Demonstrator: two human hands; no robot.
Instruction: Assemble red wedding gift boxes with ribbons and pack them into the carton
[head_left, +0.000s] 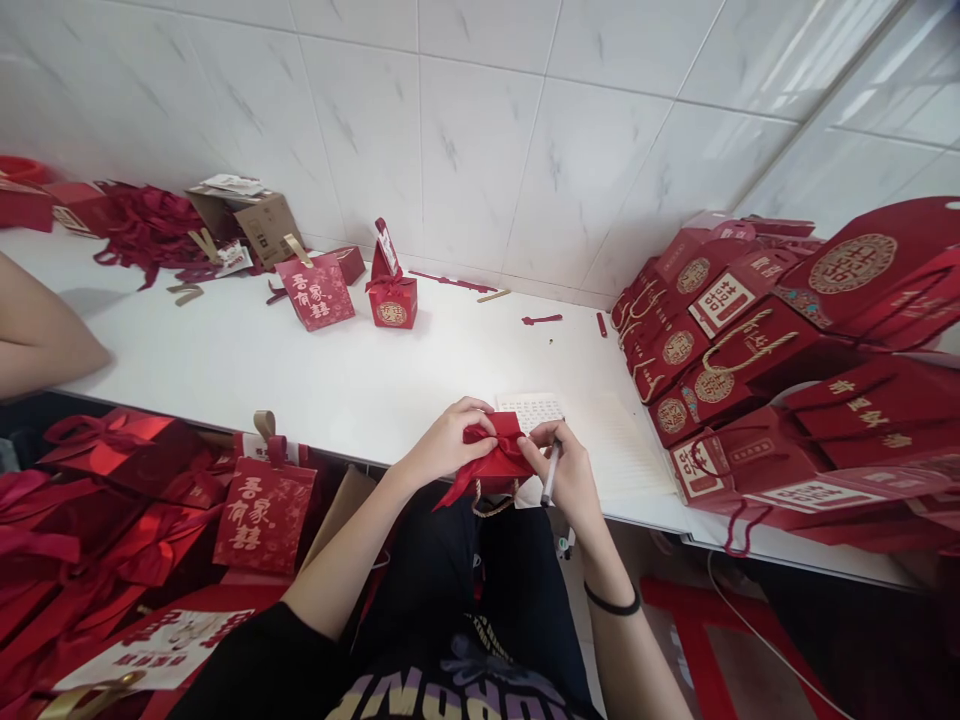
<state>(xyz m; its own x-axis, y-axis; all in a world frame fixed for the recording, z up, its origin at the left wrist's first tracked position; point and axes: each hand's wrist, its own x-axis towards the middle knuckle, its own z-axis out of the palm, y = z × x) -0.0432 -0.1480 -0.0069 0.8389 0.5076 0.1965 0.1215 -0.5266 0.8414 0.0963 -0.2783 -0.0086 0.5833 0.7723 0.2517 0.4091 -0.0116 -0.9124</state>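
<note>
The red box was between the two hands at the near edge of the table, partly over the lap. It looked like thin folded card, probably light and smooth, fairly stiff along its creases but easy to dent in the middle of a panel. Its sides or lower corners seemed the safest places to take hold, since the red ribbon was soft, glossy and likely to slip or pull loose. The twisted gold cord hung as a rounded loop on the near side and would probably have swung freely.

The left hand had its grip pinching the ribbon's left side, thumb against fingers. The right hand had its grip closed around a slim pen, with its fingertips at the bow's right side; whether they pinched the cloth or only pressed it was hard to tell.

Just beyond lay a flat printed sheet. Far left of the hands stood a small cube-bodied box with a peaked top and a gold medallion. To the right, glossy gift boxes with rope handles were stacked against hard, marbled tiles.
</note>
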